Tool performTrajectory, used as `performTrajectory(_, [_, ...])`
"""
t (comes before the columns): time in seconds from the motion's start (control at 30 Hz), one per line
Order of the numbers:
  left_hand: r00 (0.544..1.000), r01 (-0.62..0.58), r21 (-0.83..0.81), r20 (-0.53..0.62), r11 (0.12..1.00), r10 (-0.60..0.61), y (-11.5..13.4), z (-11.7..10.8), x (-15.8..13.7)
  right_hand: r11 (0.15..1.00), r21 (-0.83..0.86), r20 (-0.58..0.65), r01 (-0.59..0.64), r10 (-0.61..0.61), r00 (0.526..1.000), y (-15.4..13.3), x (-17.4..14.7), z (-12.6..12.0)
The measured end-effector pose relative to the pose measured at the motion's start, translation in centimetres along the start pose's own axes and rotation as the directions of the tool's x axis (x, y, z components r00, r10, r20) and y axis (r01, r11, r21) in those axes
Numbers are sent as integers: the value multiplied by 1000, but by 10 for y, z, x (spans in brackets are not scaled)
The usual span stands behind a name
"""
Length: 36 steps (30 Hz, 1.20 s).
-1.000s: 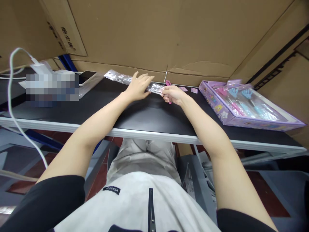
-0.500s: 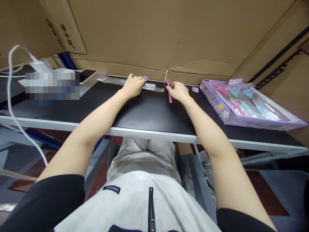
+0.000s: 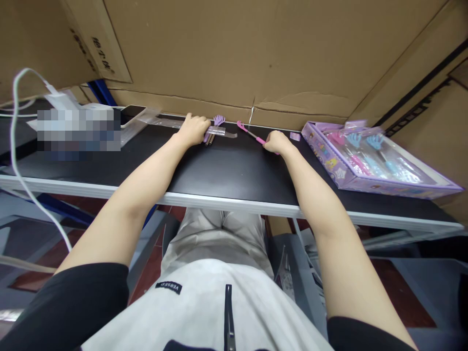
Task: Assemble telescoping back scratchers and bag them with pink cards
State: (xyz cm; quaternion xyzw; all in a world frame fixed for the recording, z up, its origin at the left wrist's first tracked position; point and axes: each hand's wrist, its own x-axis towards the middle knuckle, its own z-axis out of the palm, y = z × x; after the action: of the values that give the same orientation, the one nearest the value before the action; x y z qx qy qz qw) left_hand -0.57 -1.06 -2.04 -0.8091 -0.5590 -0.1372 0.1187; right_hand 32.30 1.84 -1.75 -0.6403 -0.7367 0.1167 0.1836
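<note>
My right hand is closed round the pink grip of a telescopic back scratcher. Its pink claw head points up and left, and a thin shaft shows between head and grip. My left hand rests at the back of the table with its fingers curled down on a long clear plastic sleeve. A purple back scratcher lies just right of those fingers, the sleeve crossing over it. Short dark rods show beside its handle. The left fingertips are partly hidden.
On the right, a purple display box holds pink and blue back scratchers in clear wrapping. A small pink-purple card lies beside it. Cardboard walls the back. At left are a phone and a white cable.
My right hand has moved to the grip end of the pink back scratcher, which has turned to a slant and looks longer. My left hand and the sleeve have shifted left, baring more of the purple one.
</note>
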Motion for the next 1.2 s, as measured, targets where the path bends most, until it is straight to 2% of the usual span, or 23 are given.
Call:
performTrajectory(0.07, [1000,9,26,7,1000,-10,-2,2,0,988,-119,-55,-95,88,995,-4,-4,-3])
performTrajectory(0.13, [1000,19,63,11,998,-20,-4,3,0,982,-147,-102,-115,101,990,-7,-7,-11])
performTrajectory(0.3, [1000,25,88,-3,996,-25,-8,7,1,997,76,-178,-13,27,984,-5,-14,-41])
performTrajectory(0.43, [999,35,78,20,996,-37,-9,5,1,971,231,-108,61,-36,993,-5,-22,-59])
performTrajectory(0.53, [998,43,61,32,997,-45,-8,3,0,961,268,-58,62,-49,997,-10,-30,-65])
performTrajectory(0.93, [998,52,49,22,997,-53,-1,-4,-1,976,184,13,113,-118,993,-22,-40,-69])
performTrajectory(1.2, [999,-30,29,32,999,29,6,-9,1,948,301,19,105,-116,993,-43,-48,-59])
